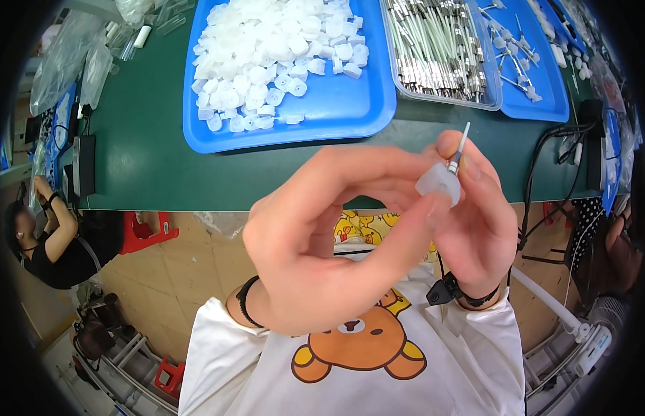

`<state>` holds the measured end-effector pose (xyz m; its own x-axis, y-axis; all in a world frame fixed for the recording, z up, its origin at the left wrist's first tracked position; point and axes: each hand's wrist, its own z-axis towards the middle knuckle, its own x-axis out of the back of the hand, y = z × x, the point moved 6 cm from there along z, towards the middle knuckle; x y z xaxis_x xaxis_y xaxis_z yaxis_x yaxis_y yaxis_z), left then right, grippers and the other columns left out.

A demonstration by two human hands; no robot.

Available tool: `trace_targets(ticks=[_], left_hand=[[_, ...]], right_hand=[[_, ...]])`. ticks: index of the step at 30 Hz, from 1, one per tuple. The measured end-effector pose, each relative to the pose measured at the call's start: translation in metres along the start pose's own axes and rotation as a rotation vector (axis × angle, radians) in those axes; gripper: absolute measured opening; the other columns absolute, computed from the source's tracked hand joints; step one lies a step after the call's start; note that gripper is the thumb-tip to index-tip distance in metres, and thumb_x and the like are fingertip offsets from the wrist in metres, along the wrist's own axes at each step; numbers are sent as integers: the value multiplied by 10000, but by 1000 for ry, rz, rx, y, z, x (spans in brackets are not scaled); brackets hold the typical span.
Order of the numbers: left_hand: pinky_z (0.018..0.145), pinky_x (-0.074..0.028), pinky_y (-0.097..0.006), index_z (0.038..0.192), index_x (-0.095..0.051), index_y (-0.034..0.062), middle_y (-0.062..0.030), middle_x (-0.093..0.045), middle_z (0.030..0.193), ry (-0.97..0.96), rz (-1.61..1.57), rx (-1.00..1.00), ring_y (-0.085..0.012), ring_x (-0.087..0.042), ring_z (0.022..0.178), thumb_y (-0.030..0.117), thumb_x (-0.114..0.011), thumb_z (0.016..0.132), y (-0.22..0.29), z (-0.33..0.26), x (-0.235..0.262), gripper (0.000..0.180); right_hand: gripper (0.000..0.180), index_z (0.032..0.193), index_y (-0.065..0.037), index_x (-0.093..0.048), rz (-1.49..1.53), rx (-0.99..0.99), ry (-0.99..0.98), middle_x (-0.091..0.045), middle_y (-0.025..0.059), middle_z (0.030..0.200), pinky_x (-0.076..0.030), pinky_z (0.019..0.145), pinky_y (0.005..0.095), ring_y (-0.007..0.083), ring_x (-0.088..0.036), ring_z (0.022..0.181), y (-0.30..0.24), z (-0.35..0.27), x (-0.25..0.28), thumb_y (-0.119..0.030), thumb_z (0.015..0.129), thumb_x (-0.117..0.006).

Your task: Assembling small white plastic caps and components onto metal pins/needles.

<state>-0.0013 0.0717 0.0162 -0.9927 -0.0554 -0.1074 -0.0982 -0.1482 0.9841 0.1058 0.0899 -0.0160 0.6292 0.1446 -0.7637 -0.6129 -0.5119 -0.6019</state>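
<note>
Left hand (295, 256): grasps white plastic cap (437, 182), near 3 o'clock in view. Right hand (485, 222): pinches thin pale rod (464, 135), touching cap, tilted towards 1 o'clock. At 12 o'clock: blue tray (336, 126) of loose white caps (267, 55). At 1 o'clock: clear box (451, 101) of rods (433, 52).

We are getting bright, soft light: the caps (267, 38) are washing out to near white, faint shadows are settling inside the left hand (288, 236), and outlines are stretching and blurring toward blackened corners.
</note>
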Motion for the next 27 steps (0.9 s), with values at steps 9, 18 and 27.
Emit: trace_targets(ticks=[9, 18, 27], left_hand=[[535, -458, -247, 824, -478, -56, -127, -562, 673, 2, -199, 113, -154, -549, 584, 54, -523, 749, -12, -2, 3, 141], [537, -459, -261, 817, -468, -62, -122, -551, 712, -12, -369, 260, -176, -560, 571, 18, -516, 742, -19, -2, -3, 120], [569, -478, -265, 820, -468, -62, -133, -555, 710, -80, -307, 244, -188, -577, 623, 19, -565, 724, -29, -2, 0, 160]], right_hand=[[200, 952, -17, -360, 82, -34, -76, -416, 49, 818, -378, 682, 240, 117, -439, 778, 7, -3, 1, -155, 816, -407], [191, 970, 22, -429, 76, 92, -17, -511, 119, 882, -413, 642, 283, 162, -512, 724, 5, -9, 10, -94, 818, -421], [208, 912, 14, -431, -415, 397, 90, -479, 96, 801, -367, 593, 201, 112, -446, 691, -7, -14, 7, -113, 773, -518]])
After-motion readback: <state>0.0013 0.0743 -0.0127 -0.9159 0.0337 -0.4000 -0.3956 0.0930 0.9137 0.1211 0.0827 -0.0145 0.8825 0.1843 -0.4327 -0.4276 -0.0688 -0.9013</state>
